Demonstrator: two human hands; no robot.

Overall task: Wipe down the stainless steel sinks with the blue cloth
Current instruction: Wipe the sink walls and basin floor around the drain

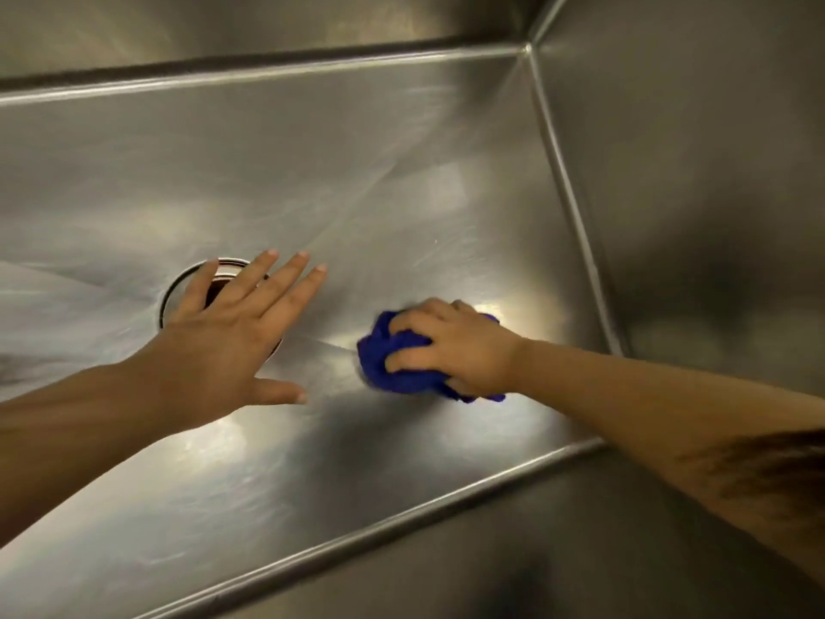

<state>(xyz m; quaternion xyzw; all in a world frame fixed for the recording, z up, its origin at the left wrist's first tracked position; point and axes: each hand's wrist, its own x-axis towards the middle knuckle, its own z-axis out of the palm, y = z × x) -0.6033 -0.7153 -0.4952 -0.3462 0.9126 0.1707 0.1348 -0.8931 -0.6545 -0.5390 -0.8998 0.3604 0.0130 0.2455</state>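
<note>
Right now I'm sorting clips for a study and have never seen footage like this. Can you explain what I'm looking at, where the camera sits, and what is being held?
There is no machine here, only a person's two bare hands. The single picture comes from a wide-angle camera worn on the person's head, looking forward and down, so both forearms reach in from the bottom edges.

The grey metal filling the view is a stainless steel sink, seen from above, with its walls rising around a flat floor. The round opening in the floor is the drain.

The right hand grips a bunched blue cloth and holds it down on the sink floor, right of the drain. The left hand holds nothing. Its fingers are spread, and it covers part of the drain. I cannot tell whether it touches the metal.
</note>
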